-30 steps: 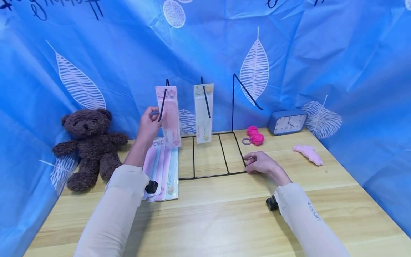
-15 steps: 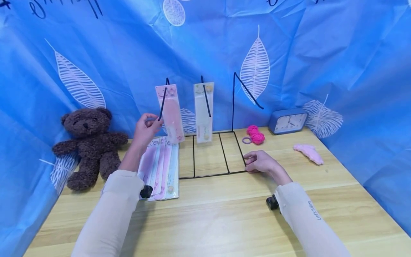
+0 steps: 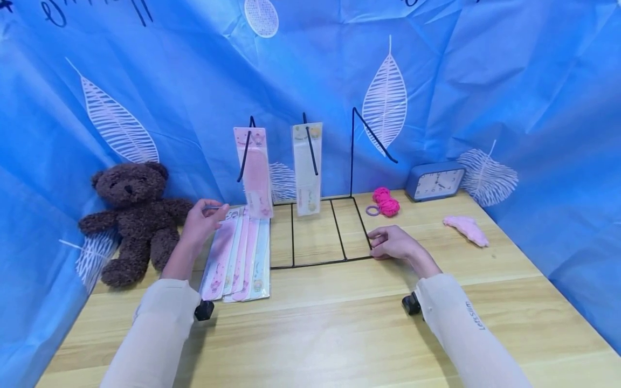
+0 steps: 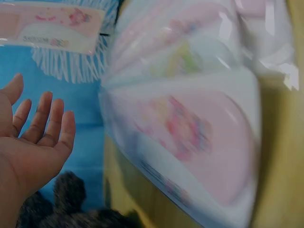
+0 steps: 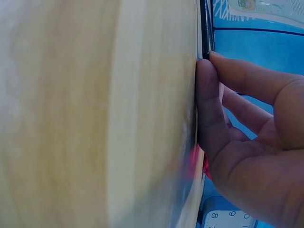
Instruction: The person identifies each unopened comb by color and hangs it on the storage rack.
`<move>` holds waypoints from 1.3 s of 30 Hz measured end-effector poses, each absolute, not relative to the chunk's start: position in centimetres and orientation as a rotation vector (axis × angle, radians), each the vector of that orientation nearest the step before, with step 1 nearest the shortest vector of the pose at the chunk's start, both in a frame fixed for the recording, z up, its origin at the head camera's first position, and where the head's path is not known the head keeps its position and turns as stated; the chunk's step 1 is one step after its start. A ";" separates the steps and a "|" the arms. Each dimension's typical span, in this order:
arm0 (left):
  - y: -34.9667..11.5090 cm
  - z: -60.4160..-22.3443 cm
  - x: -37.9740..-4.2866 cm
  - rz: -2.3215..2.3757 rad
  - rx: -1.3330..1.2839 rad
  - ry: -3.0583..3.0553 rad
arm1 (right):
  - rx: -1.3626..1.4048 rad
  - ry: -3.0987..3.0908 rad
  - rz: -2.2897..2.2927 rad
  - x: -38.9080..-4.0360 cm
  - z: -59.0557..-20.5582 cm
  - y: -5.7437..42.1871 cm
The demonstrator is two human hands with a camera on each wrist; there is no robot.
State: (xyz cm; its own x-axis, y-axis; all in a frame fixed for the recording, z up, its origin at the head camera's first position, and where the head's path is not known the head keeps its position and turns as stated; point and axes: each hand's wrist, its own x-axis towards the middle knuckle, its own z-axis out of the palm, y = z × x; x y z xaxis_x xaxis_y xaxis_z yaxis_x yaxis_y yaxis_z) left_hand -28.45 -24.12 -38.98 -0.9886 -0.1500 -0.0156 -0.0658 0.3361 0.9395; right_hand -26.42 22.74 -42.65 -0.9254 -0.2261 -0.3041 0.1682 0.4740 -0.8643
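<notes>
A pink comb in a clear package [image 3: 257, 175] hangs from the left hook of a black wire rack [image 3: 292, 237]. From the middle hook hangs a pale comb package [image 3: 307, 167]; the right hook is bare. My left hand [image 3: 198, 222] is over the upper left of a fanned pile of packaged combs [image 3: 237, 258], holding nothing, its fingers relaxed in the left wrist view. With thumb and finger, my right hand [image 3: 395, 243] pinches the front right corner of the rack's base, and the right wrist view shows the fingertips on the black wire [image 5: 205, 33].
A brown teddy bear [image 3: 132, 221] sits left of the pile. Behind the right hand are a pink yarn bundle [image 3: 386, 203], a purple ring [image 3: 372, 210] and a blue clock [image 3: 436, 180]. A pink fluffy piece [image 3: 467, 230] lies farther right. Blue cloth hangs behind the table.
My left hand has left the pink comb package on the left hook and moved down and left to the pile. The package swung and now hangs straighter. My right hand stayed at the rack's corner.
</notes>
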 end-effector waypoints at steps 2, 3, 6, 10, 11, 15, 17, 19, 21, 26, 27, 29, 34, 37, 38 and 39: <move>-24.4 -39.5 -28.2 -1.756 0.219 -2.528 | -0.046 2.350 -1.438 -26.4 -42.6 22.9; -24.6 -39.7 -28.1 -1.751 0.224 -2.540 | -0.043 2.350 -1.438 -26.4 -42.6 22.9; -25.1 -40.5 -27.6 -1.699 0.252 -2.574 | -0.061 2.351 -1.436 -26.4 -42.6 23.0; -25.7 -41.3 -27.1 -1.666 0.300 -2.607 | -0.089 2.340 -1.460 -26.3 -42.7 23.0; -25.8 -41.5 -27.0 -1.666 0.312 -2.617 | -0.090 2.337 -1.466 -26.3 -42.8 22.9; -26.2 -42.0 -26.7 -1.678 0.351 -2.672 | -0.085 2.323 -1.486 -26.4 -42.9 22.9; -26.3 -42.2 -26.5 -1.683 0.348 -2.698 | -0.073 2.322 -1.489 -26.4 -42.9 22.9; -26.3 -42.3 -26.3 -1.666 0.339 -2.724 | -0.062 2.322 -1.492 -26.5 -42.8 22.9; -26.3 -42.5 -26.2 -1.614 0.335 -2.763 | -0.058 2.324 -1.491 -26.5 -42.8 22.9; -25.9 -42.7 -26.1 -1.446 0.347 -2.858 | -0.051 2.325 -1.482 -26.5 -42.9 22.9; -25.7 -42.8 -26.1 -1.408 0.354 -2.877 | -0.049 2.327 -1.480 -26.5 -42.9 22.9; -25.6 -42.8 -26.2 -1.338 0.352 -2.908 | -0.046 2.328 -1.478 -26.5 -42.9 22.9; -25.5 -42.7 -26.6 -1.201 0.366 -2.962 | -0.036 2.324 -1.480 -26.5 -42.9 22.9; -25.5 -42.6 -26.6 -1.193 0.394 -2.961 | -0.037 2.324 -1.478 -26.5 -42.8 22.9; -25.6 -42.6 -26.6 -1.197 0.399 -2.958 | -0.038 2.323 -1.479 -26.5 -42.8 22.9; -25.6 -42.6 -26.6 -1.205 0.406 -2.951 | -0.038 2.321 -1.482 -26.5 -42.8 22.9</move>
